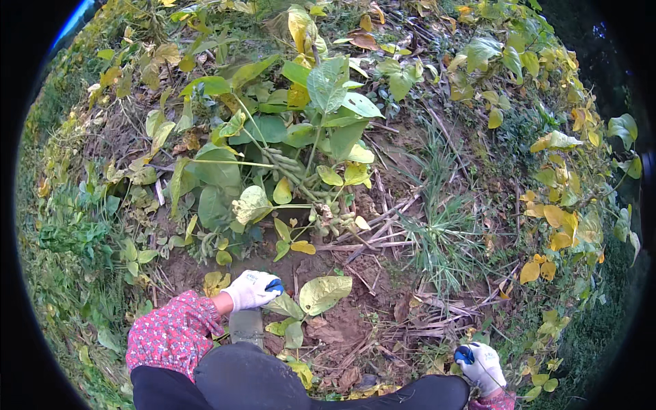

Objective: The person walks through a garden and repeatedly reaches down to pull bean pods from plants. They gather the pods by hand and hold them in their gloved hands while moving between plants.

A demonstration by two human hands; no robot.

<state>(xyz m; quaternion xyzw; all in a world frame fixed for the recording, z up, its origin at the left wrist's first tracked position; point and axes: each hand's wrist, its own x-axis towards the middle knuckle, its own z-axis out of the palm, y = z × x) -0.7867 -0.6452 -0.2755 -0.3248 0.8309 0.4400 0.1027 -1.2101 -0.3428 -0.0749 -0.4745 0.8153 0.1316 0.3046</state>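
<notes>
My left hand (253,289), in a white knit glove with blue coated fingers, is curled closed above a grey-green boot (246,327). Nothing shows in it. Just ahead stands a leafy soybean plant (328,87) with green pods (287,166) clustered along its stem. Yellowish soybean leaves (324,295) lie to the right of this hand, low over the soil. At the lower right, beside my knee, is my right hand (480,365) in a matching glove. Its fingers are bent among thin weed stems, and whether they grip any is hidden.
Dry stalks (379,228) litter the brown soil (338,333). A grass clump (446,236) grows right of the plant. More yellowing soybean plants (561,220) stand along the right side, and green weeds (77,241) cover the left. My dark-trousered knee (251,379) juts into the foreground.
</notes>
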